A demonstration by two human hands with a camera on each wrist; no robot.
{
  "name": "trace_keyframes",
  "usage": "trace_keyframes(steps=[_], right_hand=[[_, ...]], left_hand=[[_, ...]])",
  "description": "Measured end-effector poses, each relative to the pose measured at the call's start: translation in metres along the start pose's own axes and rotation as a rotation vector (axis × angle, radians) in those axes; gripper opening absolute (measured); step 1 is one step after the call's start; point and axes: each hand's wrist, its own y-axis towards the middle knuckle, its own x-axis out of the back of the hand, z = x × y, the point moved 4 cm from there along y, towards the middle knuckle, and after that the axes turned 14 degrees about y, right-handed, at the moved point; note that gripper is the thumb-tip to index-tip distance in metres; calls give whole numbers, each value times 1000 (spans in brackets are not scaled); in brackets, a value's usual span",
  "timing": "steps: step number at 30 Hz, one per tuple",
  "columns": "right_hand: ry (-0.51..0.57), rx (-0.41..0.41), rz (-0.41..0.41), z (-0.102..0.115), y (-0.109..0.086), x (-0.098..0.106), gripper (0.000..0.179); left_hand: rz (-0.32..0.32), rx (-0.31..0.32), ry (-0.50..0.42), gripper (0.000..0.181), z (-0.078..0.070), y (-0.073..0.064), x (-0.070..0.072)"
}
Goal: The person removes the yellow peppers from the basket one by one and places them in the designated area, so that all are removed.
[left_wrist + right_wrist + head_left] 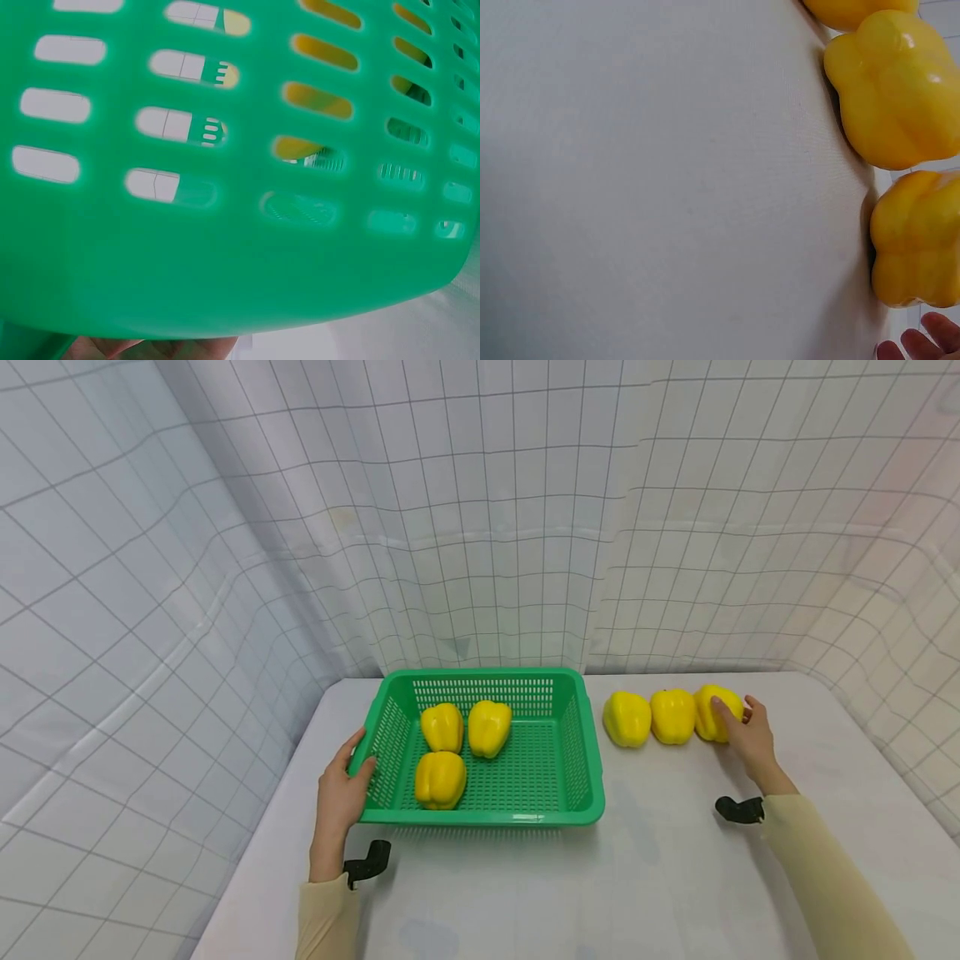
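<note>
My left hand (341, 793) grips the left rim of a green plastic basket (480, 817), thumb over the inner side and fingers outside. In the left wrist view the basket's slotted wall (187, 259) fills most of the picture, and parts of the fingers (180, 349) show beneath it. My right hand (752, 745) is at the rightmost yellow bell pepper (708, 717), its thumb overlapping the pepper in the head view. In the right wrist view its fingertips (935, 324) stand slightly apart from that pepper (915, 240), spread and loosely bent.
Two more yellow bell peppers, a middle one (672, 717) and a left one (627, 719), stand in the same row right of the basket. Three peppers lie in its left half, one in front (440, 780). White grid-patterned curtains (510, 527) enclose the white table (645, 877).
</note>
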Motion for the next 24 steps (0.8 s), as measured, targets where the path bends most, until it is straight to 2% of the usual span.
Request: trace_keyframes(steps=[3, 6, 15, 19, 24], right_hand=[[17, 48, -79, 6, -3, 1, 91], [45, 136, -184, 14, -7, 3, 80], [190, 526, -479, 52, -25, 0, 41], [278, 630, -523, 70, -34, -8, 28], [348, 691, -461, 93, -48, -23, 23]], left_hand=[[5, -1, -3, 51, 0, 0, 0], [9, -1, -2, 51, 0, 0, 1], [3, -2, 1, 50, 0, 0, 0], [3, 0, 2, 51, 0, 1, 0], [11, 4, 3, 51, 0, 0, 1]])
